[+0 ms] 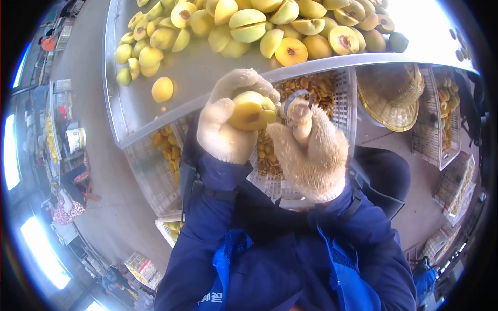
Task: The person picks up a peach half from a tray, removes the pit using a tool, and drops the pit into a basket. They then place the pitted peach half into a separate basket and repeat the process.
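Note:
My left hand (224,122), in a pale work glove, is closed around a yellow peach (251,110) with a brownish mark on its lower side. Fingers and thumb curl over both ends of the fruit. Right beside it, my gloved right hand (315,155) grips a pitting knife (300,113) by its wooden handle. The tool's curved metal loop points up, close to the peach. Both hands are just in front of the metal table (171,116), over crates with pits and peach pieces.
Many whole, cut and halved peaches (246,23) are heaped on the table, and one half (162,89) lies apart near its rim. Below is a crate of pits (316,85). A straw hat (391,98) and another crate (441,129) are at right. Other people work far left.

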Action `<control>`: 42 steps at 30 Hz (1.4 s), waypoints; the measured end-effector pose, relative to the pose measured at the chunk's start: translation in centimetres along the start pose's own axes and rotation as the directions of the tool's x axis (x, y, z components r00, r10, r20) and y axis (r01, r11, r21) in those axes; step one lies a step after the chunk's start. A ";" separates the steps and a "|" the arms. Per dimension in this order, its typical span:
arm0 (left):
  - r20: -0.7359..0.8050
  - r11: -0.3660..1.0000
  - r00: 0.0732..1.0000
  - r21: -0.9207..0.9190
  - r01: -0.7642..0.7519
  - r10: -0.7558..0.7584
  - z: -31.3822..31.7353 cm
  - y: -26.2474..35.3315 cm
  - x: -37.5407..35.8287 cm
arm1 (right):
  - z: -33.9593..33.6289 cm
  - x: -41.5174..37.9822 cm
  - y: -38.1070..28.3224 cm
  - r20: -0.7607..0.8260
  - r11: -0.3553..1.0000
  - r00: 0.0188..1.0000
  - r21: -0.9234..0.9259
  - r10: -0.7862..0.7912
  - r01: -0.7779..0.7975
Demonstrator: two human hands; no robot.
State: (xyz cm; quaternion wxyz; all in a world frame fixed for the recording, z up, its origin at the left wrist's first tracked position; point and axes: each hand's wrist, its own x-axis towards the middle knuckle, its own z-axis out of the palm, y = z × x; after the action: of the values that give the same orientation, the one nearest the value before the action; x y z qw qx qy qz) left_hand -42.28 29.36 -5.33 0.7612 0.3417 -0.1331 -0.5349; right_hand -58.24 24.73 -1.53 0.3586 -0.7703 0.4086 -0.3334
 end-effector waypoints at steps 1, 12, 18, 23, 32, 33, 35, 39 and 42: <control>-0.009 0.999 1.000 0.048 -0.003 0.003 0.2 -0.1 -0.2 | 0.2 0.7 0.1 -0.015 0.999 0.999 -0.004 -0.035 0.035; -0.057 0.762 0.955 0.617 -0.196 0.291 2.2 -3.0 -1.9 | 0.9 0.3 1.5 0.043 0.987 0.993 0.111 0.110 -0.114; -0.208 0.895 0.966 0.444 -0.050 0.157 3.3 -3.1 -1.6 | 1.6 -0.7 2.3 0.091 1.000 0.996 -0.003 0.013 -0.013; -0.162 1.000 0.987 0.014 0.013 -0.010 0.9 -2.6 0.4 | 1.6 -3.0 2.4 0.253 0.992 0.968 -0.124 0.005 0.027; -0.217 0.993 0.976 -0.120 -0.019 -0.008 0.9 -1.9 0.0 | 1.3 -2.7 2.5 0.256 0.960 0.929 -0.010 -0.268 0.280; -0.211 0.993 0.978 -0.115 -0.018 -0.006 1.1 -1.9 0.0 | 1.8 -2.6 2.8 0.243 0.957 0.929 -0.012 -0.278 0.289; -0.219 0.994 0.976 -0.101 -0.032 0.009 1.3 -2.1 0.1 | 2.0 -2.6 2.8 0.232 0.964 0.939 -0.017 -0.253 0.264; -0.230 0.995 0.973 -0.088 -0.042 0.021 1.6 -2.3 -0.3 | 2.4 -3.1 2.8 0.218 0.963 0.946 -0.064 -0.241 0.261; -0.242 0.994 0.969 -0.088 -0.068 0.045 1.3 -2.8 -0.4 | 2.7 -3.3 2.8 0.234 0.962 0.944 -0.091 -0.231 0.258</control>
State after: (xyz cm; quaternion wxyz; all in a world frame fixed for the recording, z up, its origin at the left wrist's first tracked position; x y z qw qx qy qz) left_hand -45.19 28.75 -6.18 0.8021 0.3629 -0.0243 -0.4737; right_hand -58.60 27.19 -5.93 0.3103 -0.8677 0.2865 -0.2623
